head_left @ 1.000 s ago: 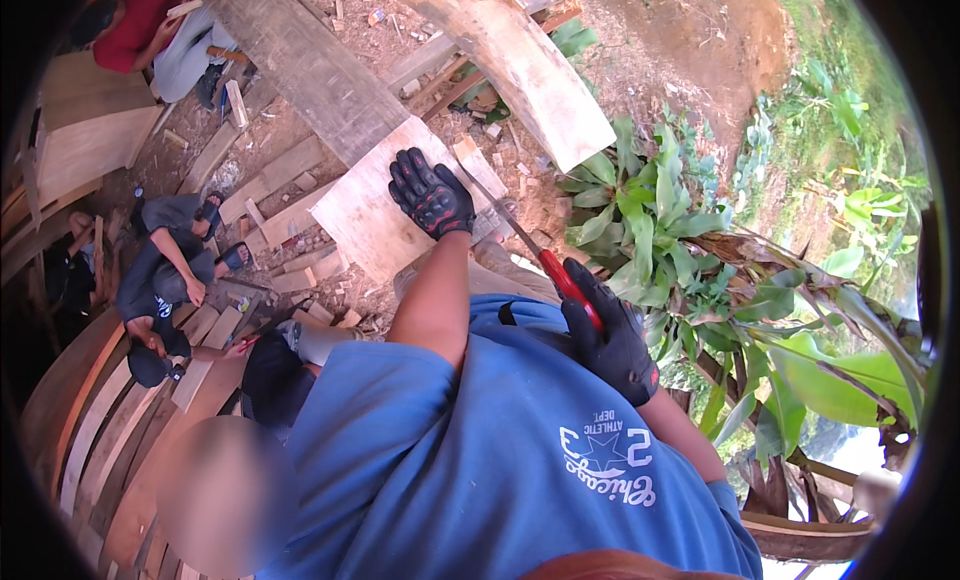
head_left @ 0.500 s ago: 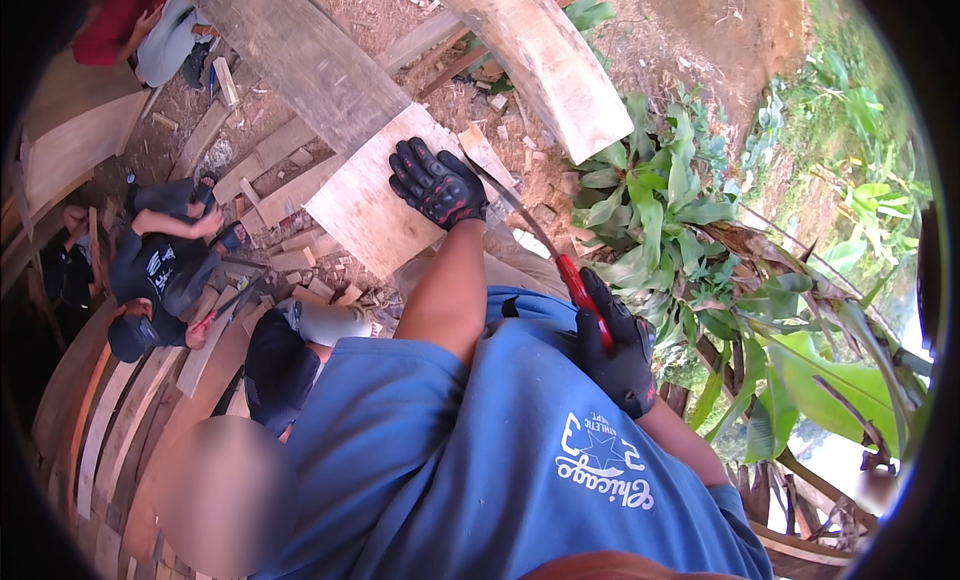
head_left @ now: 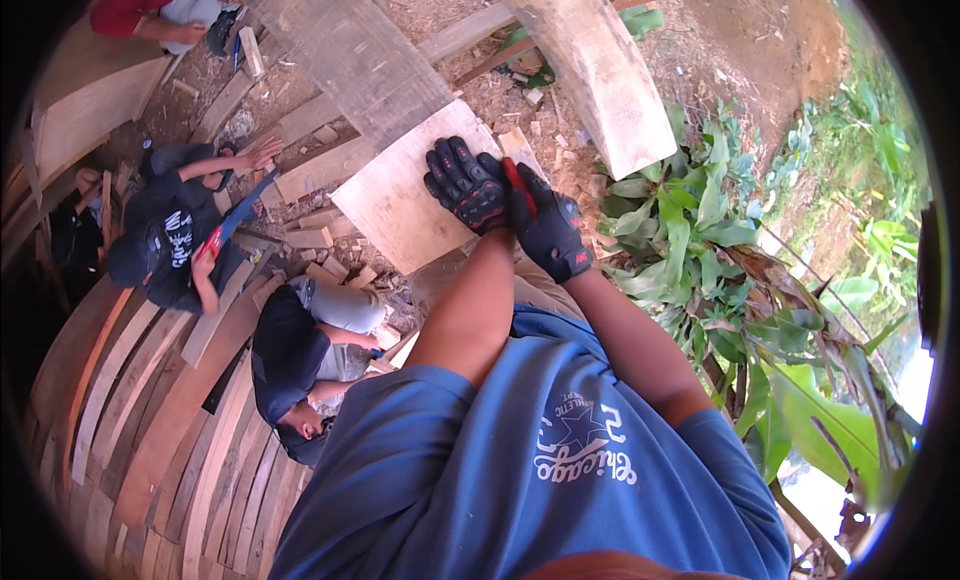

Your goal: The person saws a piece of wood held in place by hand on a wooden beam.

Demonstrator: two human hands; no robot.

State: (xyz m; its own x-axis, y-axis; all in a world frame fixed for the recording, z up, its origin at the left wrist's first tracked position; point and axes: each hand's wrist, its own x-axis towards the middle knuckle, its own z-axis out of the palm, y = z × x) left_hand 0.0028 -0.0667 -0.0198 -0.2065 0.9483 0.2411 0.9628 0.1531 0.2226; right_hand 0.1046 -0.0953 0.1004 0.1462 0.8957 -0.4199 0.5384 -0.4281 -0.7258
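My left hand (head_left: 467, 185), in a black glove, lies flat with its fingers stretched out on the pale end (head_left: 390, 205) of a wide wooden plank. Close against it on the right, my gloved right hand (head_left: 548, 225) is closed round the red handle (head_left: 514, 174) of a saw. The saw's blade is hidden from view now, under the hands or past the plank's edge. Greyer wood (head_left: 345, 60) continues from the pale part toward the far left.
A thick curved timber (head_left: 600, 80) lies beyond to the right, beside leafy plants (head_left: 650, 215). On the left, a co-worker (head_left: 170, 235) holds a red-handled saw (head_left: 215, 242); another person (head_left: 290, 350) bends nearby. Long planks (head_left: 150, 380) and offcuts cover the left side.
My right hand has moved forward and left with the saw, from beside my body up to my left hand. The left hand stays flat on the plank. The co-worker has raised a hand.
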